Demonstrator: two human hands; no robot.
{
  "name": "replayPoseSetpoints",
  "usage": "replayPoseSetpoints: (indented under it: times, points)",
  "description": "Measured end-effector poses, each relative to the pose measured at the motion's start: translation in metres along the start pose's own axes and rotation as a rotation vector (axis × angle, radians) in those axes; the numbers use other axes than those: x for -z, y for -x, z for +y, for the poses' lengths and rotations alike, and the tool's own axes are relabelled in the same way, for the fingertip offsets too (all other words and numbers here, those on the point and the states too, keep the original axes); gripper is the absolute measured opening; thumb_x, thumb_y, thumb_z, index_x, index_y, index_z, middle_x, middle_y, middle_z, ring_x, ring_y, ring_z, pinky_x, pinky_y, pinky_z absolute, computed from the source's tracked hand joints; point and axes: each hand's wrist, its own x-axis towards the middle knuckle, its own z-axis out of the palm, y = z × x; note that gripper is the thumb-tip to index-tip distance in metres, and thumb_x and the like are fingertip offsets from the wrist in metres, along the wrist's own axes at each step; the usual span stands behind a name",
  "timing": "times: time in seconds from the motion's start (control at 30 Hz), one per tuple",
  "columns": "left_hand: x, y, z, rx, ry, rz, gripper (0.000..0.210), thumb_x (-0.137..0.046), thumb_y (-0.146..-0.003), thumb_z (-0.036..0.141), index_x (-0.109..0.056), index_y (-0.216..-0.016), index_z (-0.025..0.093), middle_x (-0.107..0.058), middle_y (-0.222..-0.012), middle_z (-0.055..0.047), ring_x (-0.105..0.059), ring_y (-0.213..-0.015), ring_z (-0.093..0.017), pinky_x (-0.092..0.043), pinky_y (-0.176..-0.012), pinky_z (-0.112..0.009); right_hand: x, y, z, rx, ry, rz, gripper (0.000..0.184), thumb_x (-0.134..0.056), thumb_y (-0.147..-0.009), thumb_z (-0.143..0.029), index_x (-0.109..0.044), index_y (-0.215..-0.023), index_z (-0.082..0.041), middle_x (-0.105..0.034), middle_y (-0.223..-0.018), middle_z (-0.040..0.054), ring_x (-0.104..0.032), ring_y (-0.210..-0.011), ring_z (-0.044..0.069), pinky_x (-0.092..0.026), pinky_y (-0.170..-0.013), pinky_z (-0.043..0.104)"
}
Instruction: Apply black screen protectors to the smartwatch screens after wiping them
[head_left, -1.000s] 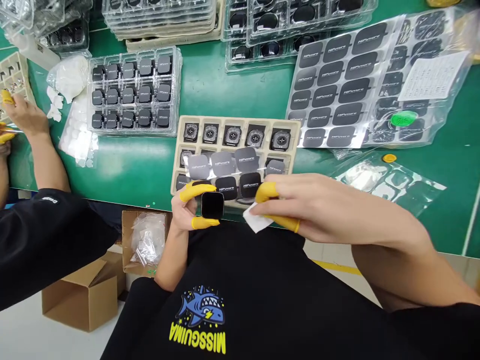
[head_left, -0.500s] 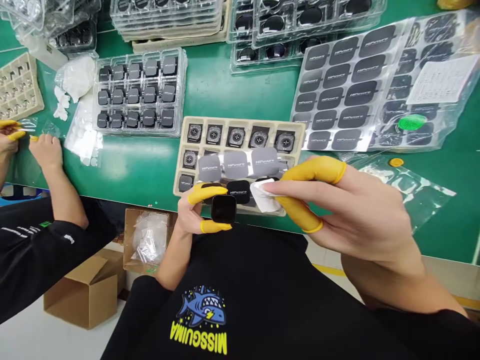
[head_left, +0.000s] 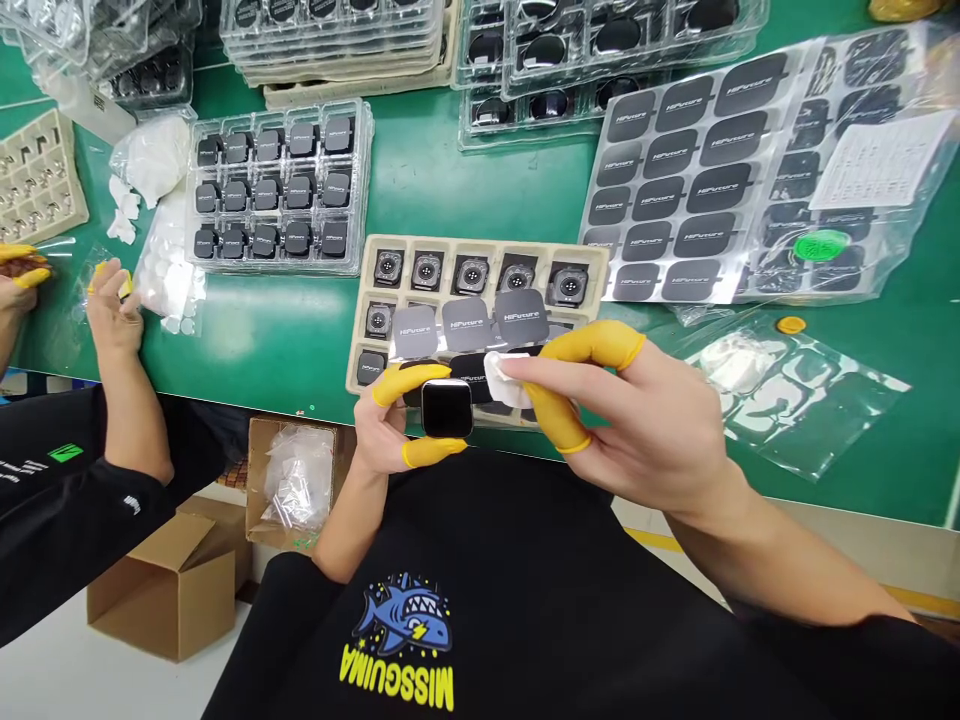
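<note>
Between thumb and finger, both in yellow finger cots, my left hand grips a smartwatch by its edges, its dark screen facing up. My right hand, also in yellow cots, pinches a folded white cloth a little to the right of the watch, apart from it. Beneath both hands lies a beige tray holding several watch bodies with their backs up. A strip of grey HiFuture screen films lies across the tray; the right hand and cloth hide part of what is there.
A clear tray of black HiFuture pieces sits at left, and film sheets lie at right. Stacked trays line the back. A clear plastic sheet lies right. At far left are a co-worker's hands.
My right hand has moved left with the cloth, closer to the watch. The watch is tilted slightly differently, so its bright upper edge shows. A co-worker's hand has lifted and shifted right.
</note>
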Motion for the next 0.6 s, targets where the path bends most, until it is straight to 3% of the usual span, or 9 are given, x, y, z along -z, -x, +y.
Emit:
replayPoseSetpoints:
  times: [0.23, 0.47, 0.6]
  points:
    - [-0.003, -0.01, 0.017, -0.076, 0.04, 0.0, 0.069, -0.106, -0.071, 0.057, -0.086, -0.131, 0.03, -0.089, -0.11, -0.004, -0.084, -0.097, -0.024, -0.068, -0.089, -0.037, -0.005, -0.003, 0.006, 0.081, -0.019, 0.045, 0.035, -0.066, -0.104, -0.011, -0.077, -0.131, -0.031, -0.074, -0.1, 0.0041, -0.069, -0.077, 0.017, -0.051, -0.065, 0.03]
    - [-0.004, -0.011, 0.015, -0.124, -0.032, -0.032, 0.071, -0.105, -0.072, 0.059, -0.086, -0.131, 0.026, -0.09, -0.112, -0.006, -0.087, -0.097, -0.026, -0.07, -0.085, -0.035, -0.006, -0.008, 0.006, 0.275, 0.017, -0.069, 0.039, -0.06, -0.105, -0.009, -0.076, -0.134, -0.03, -0.078, -0.1, 0.0042, -0.066, -0.079, 0.019, -0.047, -0.066, 0.032]
    - [-0.005, -0.01, 0.013, -0.144, -0.069, -0.021, 0.071, -0.106, -0.07, 0.057, -0.085, -0.13, 0.026, -0.09, -0.111, -0.006, -0.087, -0.096, -0.026, -0.07, -0.085, -0.035, -0.005, -0.019, 0.0, 0.394, 0.134, -0.096, 0.034, -0.057, -0.107, -0.01, -0.077, -0.131, -0.023, -0.073, -0.087, 0.0041, -0.061, -0.077, 0.021, -0.041, -0.064, 0.035]
